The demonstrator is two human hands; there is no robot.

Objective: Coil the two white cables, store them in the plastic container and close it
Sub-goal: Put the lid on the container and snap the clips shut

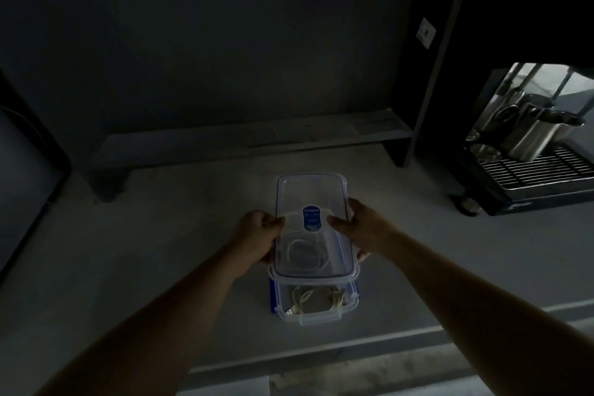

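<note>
Light: I see a dim scene, so fine detail is hard to read.
Left hand: my left hand (260,235) is clamped on the lid's left long edge. The thumb lies on top and the fingers curl under.
Right hand: my right hand (360,225) grips the opposite long edge the same way, thumb on top near the blue label (311,219), fingers wrapped below.
Lid: the clear lid (310,196) with a blue seal line is held between both hands over the container and set toward the far side. It is not seated. I cannot tell whether its near edge touches the rim.
Container: the clear plastic container (316,320) stands on the desk (160,235) right in front of me, long side running away from me. Its near end is uncovered and its far part is under the lid.
Cables: the white cables (316,299) lie coiled inside the container. One loop shows in the open near end with a plug at the near left corner, and another shows faintly through the lid.
Back of desk: a low shelf (257,135) runs along the wall.
Right side: a coffee machine (530,177) stands well apart from the container, with a steel jug (533,135) on its grate.
Wall: a small switch plate (426,33) sits up on the right.
</note>
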